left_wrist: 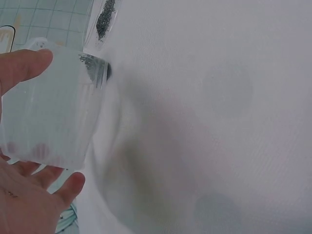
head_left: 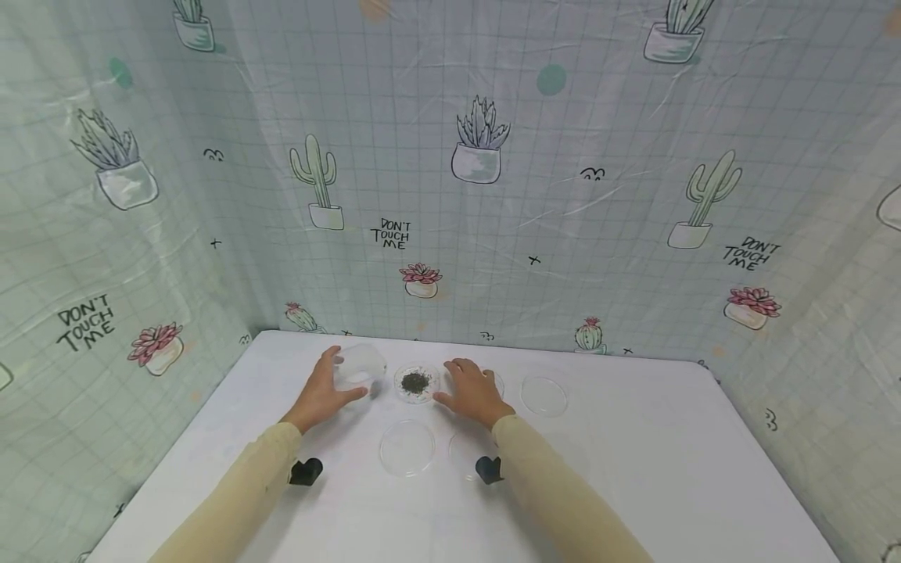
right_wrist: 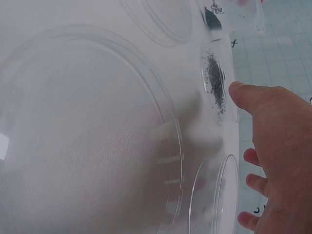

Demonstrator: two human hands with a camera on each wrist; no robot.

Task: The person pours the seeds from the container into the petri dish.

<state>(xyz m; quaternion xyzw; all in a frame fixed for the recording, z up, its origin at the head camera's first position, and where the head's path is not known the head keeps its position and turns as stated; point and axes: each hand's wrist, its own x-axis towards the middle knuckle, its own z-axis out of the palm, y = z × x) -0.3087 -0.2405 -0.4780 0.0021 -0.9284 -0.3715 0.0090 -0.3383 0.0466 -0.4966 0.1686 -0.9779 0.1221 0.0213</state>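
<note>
My left hand grips a clear plastic container, thumb on one side and fingers on the other. The container lies tipped toward the right, with some dark granules near its lower edge. Just right of it in the head view, a clear petri dish holds a heap of dark granules. On the dish's other side is my right hand, thumb tip close to the rim and fingers spread and slightly bent, holding nothing. The right wrist view shows that dish near the thumb.
Several more clear dishes are on the white table: one at front middle, one partly behind the right sleeve, one farther right and one under the right fingers. A cactus-print curtain hangs behind.
</note>
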